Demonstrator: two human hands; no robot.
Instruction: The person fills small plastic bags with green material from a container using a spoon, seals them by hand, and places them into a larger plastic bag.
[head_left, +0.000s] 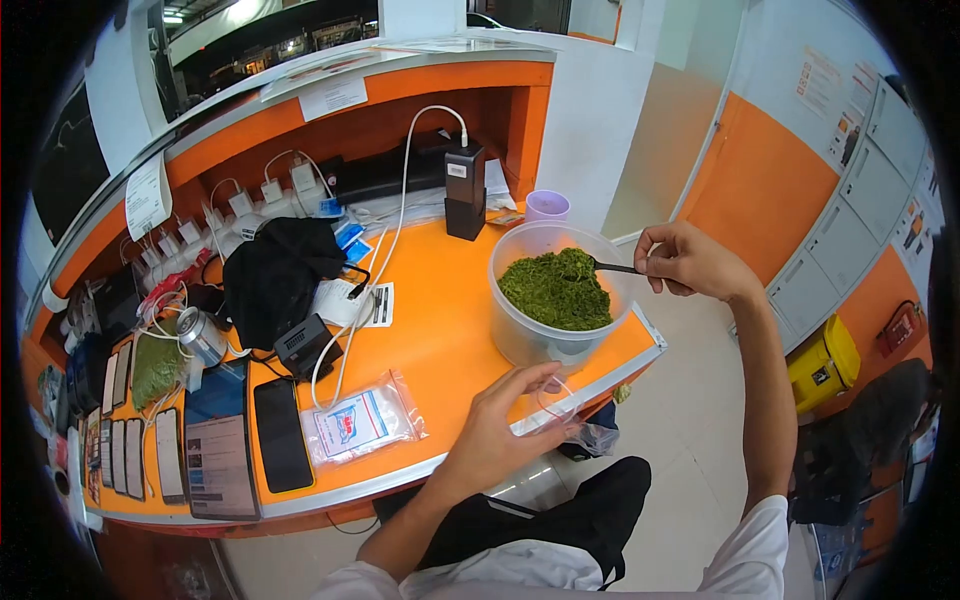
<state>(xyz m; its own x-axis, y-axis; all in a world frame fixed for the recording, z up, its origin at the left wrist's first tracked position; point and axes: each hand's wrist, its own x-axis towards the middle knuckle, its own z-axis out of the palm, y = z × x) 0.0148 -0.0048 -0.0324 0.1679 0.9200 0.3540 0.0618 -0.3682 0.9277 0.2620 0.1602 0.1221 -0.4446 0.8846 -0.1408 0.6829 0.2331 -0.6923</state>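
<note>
A large translucent tub point(545, 345) stands at the right end of the orange desk, with shredded green leaves point(556, 290) inside. My right hand point(688, 262) pinches the handle of a dark spoon point(615, 268), whose head rests in the leaves. Below the tub, near the desk edge, my left hand point(515, 425) holds a small clear plastic bag point(560, 400) with its mouth spread between thumb and fingers. A printed packet of clear bags point(362, 420) lies on the desk to the left of my left hand.
Left on the orange desk point(440, 300) are a black phone point(282, 432), a tablet point(220, 455), several other phones, a can point(200, 337), a bag of green leaves point(157, 368) and black cloth point(280, 280). A cable crosses the desk from a black device point(465, 190). A purple cup point(547, 206) stands behind the tub.
</note>
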